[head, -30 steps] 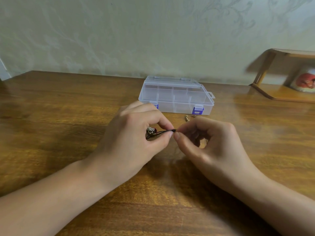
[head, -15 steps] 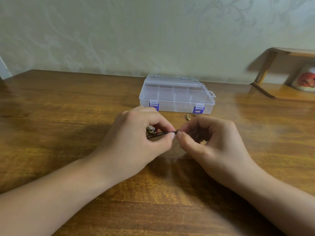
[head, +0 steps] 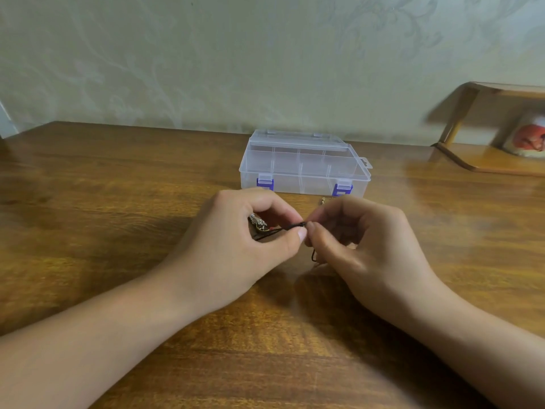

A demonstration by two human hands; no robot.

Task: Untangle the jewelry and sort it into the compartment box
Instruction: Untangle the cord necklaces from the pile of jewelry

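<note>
A thin black cord [head: 290,227] with a small silver and gold charm [head: 257,223] runs between my two hands over the middle of the wooden table [head: 118,202]. My left hand [head: 236,246] pinches the cord between thumb and forefinger, the charm tucked under its fingers. My right hand [head: 362,246] pinches the cord's other side, fingertips almost touching the left ones. A short loop of cord [head: 314,255] hangs below the right thumb. Behind the hands the clear compartment box [head: 303,165] with two purple latches sits with its lid down.
A tiny gold piece [head: 323,200] lies on the table just in front of the box's right latch. A wooden shelf [head: 495,160] holding a white cup with a red picture [head: 529,138] stands at the far right against the wall.
Both hands have stayed in place, still pinching the cord; the fingertips have drawn slightly closer and a bit of cord now hangs under the right thumb.
</note>
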